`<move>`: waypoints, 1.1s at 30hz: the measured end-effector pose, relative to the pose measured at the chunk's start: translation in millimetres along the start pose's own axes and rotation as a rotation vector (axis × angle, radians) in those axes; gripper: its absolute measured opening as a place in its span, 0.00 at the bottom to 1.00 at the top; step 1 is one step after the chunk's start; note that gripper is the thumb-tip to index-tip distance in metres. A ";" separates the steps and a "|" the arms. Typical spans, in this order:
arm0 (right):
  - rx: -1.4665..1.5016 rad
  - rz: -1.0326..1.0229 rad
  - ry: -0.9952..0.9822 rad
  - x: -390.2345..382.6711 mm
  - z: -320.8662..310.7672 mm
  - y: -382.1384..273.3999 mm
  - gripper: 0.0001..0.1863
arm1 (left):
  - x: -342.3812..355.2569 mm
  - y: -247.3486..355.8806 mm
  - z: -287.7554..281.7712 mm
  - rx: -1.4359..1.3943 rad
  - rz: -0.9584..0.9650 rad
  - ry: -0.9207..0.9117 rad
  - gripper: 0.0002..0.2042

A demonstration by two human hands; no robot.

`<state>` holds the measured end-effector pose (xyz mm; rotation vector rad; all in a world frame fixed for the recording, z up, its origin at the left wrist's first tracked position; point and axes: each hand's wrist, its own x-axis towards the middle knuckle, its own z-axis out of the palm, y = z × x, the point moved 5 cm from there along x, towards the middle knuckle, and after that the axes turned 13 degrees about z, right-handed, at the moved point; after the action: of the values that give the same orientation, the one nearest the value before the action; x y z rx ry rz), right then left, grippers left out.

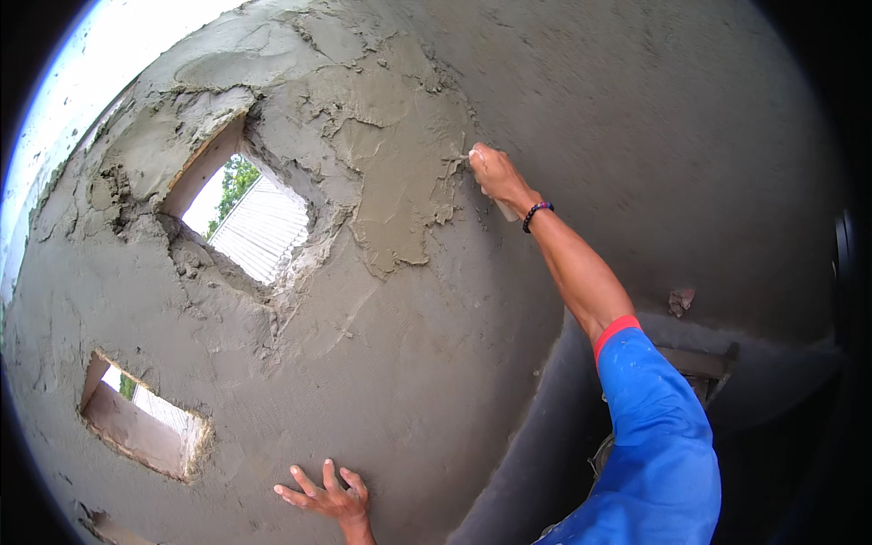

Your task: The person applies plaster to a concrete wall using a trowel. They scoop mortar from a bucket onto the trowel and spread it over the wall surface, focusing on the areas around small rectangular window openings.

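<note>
My right hand (495, 177) is raised against the plastered wall (363, 363), close to the inner corner. Its fingers are closed round a trowel; the pale end of the trowel's handle (507, 211) sticks out below the fist, and the blade is mostly hidden or edge-on. Just left of that hand lies a thick, uneven patch of wet mortar (400, 173) with ragged edges. Lower down, my left hand (331, 490) rests with spread fingers at the smoother part of the wall and holds nothing.
An upper square opening (204, 168) with rough edges shows a corrugated roof and leaves outside. Below it is a smaller opening (136, 422), and part of another at the lower left. A side wall (654, 136) rises at right. A wooden piece (695, 363) and a small lump (681, 300) lie below.
</note>
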<state>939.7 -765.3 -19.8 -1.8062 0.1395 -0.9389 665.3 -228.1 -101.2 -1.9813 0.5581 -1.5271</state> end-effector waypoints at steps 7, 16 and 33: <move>0.362 0.474 -0.196 -14.6 5.5 47.0 0.14 | 5.3 -0.8 -3.9 -0.006 -0.004 0.010 0.13; 0.360 0.366 -0.067 -16.0 -20.3 -22.0 0.14 | 3.1 -2.6 -1.8 0.005 -0.022 -0.031 0.12; 0.303 0.763 -0.242 -161.0 37.8 107.5 0.14 | 3.5 -2.6 0.4 0.006 -0.010 -0.019 0.13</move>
<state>888.6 -704.9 -200.6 -1.3913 0.4675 -0.1825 666.5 -228.3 -97.0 -1.9946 0.5356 -1.5131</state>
